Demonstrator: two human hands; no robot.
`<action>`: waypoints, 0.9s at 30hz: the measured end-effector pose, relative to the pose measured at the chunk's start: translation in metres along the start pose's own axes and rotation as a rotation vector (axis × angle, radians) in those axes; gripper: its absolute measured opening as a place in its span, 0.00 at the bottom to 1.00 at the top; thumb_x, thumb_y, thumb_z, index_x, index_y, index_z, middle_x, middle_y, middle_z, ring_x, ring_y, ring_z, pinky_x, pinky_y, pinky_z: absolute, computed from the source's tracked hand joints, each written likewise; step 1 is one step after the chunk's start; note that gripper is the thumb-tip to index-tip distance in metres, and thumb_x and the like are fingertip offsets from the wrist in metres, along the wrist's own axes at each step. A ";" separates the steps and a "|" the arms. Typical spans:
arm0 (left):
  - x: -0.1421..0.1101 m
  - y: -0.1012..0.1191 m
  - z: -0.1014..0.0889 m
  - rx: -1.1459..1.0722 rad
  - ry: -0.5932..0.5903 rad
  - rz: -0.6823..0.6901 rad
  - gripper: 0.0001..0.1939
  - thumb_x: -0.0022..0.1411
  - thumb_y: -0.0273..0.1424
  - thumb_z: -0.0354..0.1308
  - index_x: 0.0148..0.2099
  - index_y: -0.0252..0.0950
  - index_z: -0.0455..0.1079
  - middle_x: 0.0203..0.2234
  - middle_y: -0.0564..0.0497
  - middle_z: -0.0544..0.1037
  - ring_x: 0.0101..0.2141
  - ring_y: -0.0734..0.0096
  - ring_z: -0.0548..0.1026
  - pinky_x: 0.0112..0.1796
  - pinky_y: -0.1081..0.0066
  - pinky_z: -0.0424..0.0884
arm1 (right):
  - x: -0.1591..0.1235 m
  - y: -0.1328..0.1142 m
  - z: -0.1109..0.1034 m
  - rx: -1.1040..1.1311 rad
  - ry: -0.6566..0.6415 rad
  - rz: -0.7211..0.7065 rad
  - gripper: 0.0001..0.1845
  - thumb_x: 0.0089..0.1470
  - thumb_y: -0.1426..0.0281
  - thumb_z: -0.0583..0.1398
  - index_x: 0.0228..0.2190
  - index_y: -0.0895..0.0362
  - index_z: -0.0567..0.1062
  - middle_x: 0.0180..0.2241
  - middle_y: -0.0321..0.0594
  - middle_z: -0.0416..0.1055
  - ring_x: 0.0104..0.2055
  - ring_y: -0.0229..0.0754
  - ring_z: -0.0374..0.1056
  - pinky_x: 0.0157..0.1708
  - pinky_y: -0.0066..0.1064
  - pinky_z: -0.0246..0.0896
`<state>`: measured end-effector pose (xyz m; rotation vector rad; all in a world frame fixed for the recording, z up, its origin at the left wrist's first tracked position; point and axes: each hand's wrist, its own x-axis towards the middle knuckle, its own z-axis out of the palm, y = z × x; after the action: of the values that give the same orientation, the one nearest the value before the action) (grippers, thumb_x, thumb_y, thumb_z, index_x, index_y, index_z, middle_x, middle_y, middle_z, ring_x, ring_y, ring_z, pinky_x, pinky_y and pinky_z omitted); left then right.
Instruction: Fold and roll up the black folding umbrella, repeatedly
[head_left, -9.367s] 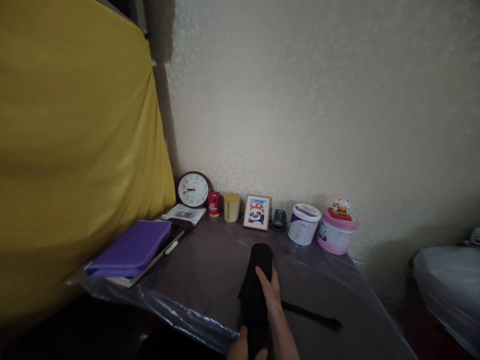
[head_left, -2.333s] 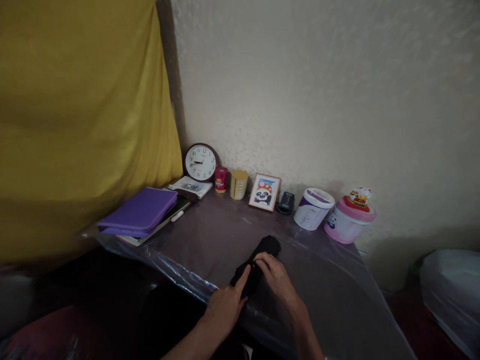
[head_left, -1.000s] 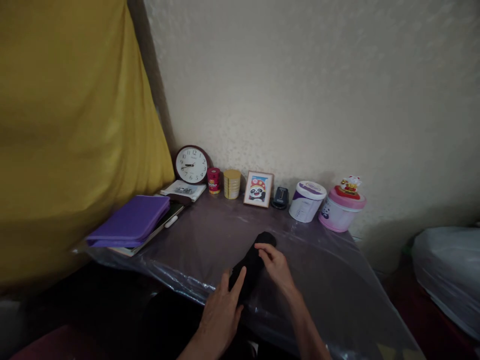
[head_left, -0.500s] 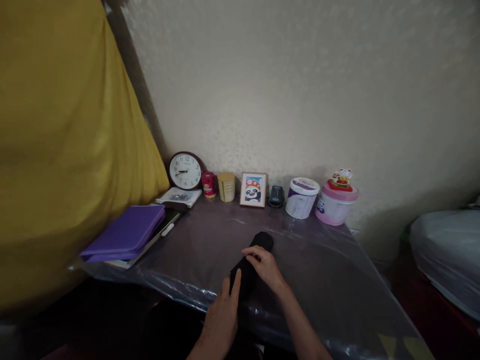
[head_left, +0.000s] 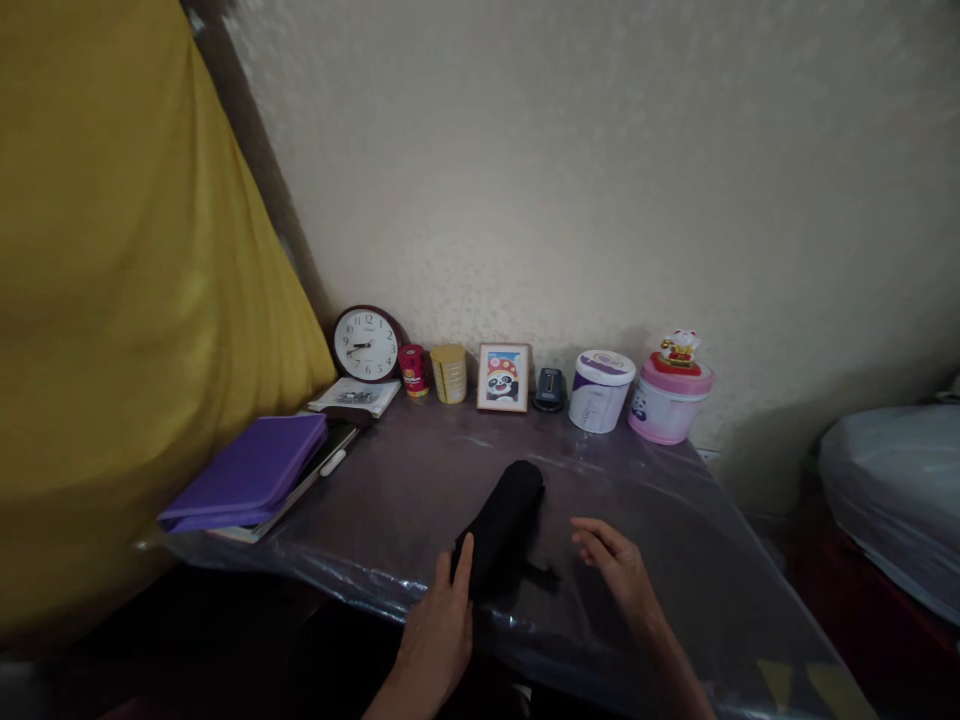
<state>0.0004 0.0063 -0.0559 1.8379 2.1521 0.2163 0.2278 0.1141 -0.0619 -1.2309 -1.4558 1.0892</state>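
A black folded umbrella [head_left: 501,522] lies on the plastic-covered table [head_left: 660,560], pointing away from me, with a short strap sticking out on its right side. My left hand [head_left: 442,625] rests at its near end, thumb up against the black fabric and fingers wrapped round it. To the right of the umbrella my right hand [head_left: 616,566] hovers just above the table, fingers loosely apart, touching nothing.
Along the wall stand a clock [head_left: 365,343], a red tin [head_left: 411,369], a gold tin [head_left: 450,373], a framed panda picture [head_left: 502,377], a white tub [head_left: 599,389] and a pink tub [head_left: 667,399]. A purple case [head_left: 247,472] lies left, below a yellow curtain [head_left: 127,290].
My right hand has let go of the umbrella and moved off to its right. My left hand stays at the near end. The view has shifted slightly.
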 end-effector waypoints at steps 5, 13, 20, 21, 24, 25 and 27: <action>0.002 -0.003 -0.008 -0.064 0.017 -0.032 0.32 0.60 0.26 0.42 0.64 0.42 0.36 0.54 0.42 0.53 0.40 0.70 0.71 0.38 0.73 0.66 | -0.008 0.010 0.006 0.027 -0.012 0.024 0.18 0.44 0.57 0.59 0.33 0.55 0.77 0.26 0.39 0.73 0.26 0.40 0.67 0.27 0.30 0.63; 0.018 -0.032 -0.010 -0.053 0.096 -0.102 0.27 0.61 0.31 0.43 0.62 0.33 0.47 0.50 0.41 0.58 0.43 0.67 0.69 0.43 0.70 0.64 | -0.008 0.020 0.010 0.018 -0.048 0.060 0.19 0.46 0.57 0.57 0.35 0.56 0.76 0.28 0.38 0.72 0.27 0.39 0.66 0.29 0.29 0.63; 0.014 -0.041 -0.015 0.134 0.208 -0.119 0.30 0.63 0.27 0.39 0.64 0.48 0.33 0.39 0.48 0.64 0.35 0.71 0.70 0.36 0.71 0.64 | -0.010 0.020 0.005 -0.023 -0.033 0.075 0.18 0.46 0.57 0.58 0.35 0.55 0.76 0.28 0.38 0.72 0.27 0.39 0.66 0.30 0.29 0.63; 0.013 -0.041 -0.014 0.151 0.201 -0.094 0.31 0.62 0.25 0.40 0.63 0.50 0.32 0.40 0.48 0.64 0.36 0.70 0.70 0.37 0.71 0.64 | -0.010 0.020 0.005 -0.026 -0.035 0.076 0.19 0.46 0.57 0.58 0.35 0.55 0.76 0.28 0.38 0.72 0.27 0.39 0.66 0.30 0.29 0.63; 0.012 -0.042 -0.010 0.181 0.163 -0.047 0.36 0.59 0.21 0.41 0.63 0.54 0.33 0.43 0.47 0.64 0.40 0.68 0.70 0.40 0.68 0.63 | -0.010 0.020 0.007 -0.017 -0.029 0.055 0.19 0.46 0.56 0.57 0.35 0.55 0.76 0.27 0.38 0.72 0.28 0.39 0.67 0.31 0.29 0.63; 0.013 -0.043 -0.010 0.158 0.150 -0.035 0.37 0.58 0.20 0.41 0.63 0.54 0.33 0.43 0.46 0.65 0.40 0.67 0.70 0.40 0.67 0.63 | -0.010 0.021 0.008 -0.017 -0.026 0.050 0.19 0.45 0.56 0.57 0.35 0.55 0.76 0.27 0.38 0.72 0.28 0.39 0.67 0.31 0.29 0.63; 0.018 -0.046 -0.013 -0.001 0.111 0.006 0.38 0.56 0.19 0.43 0.63 0.53 0.34 0.44 0.47 0.67 0.41 0.67 0.70 0.41 0.68 0.64 | -0.010 0.023 0.008 -0.028 -0.026 0.048 0.19 0.45 0.56 0.57 0.35 0.55 0.76 0.28 0.38 0.72 0.28 0.39 0.67 0.31 0.28 0.63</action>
<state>-0.0489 0.0168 -0.0601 1.8731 2.2196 0.3284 0.2255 0.1063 -0.0873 -1.2813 -1.4720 1.1246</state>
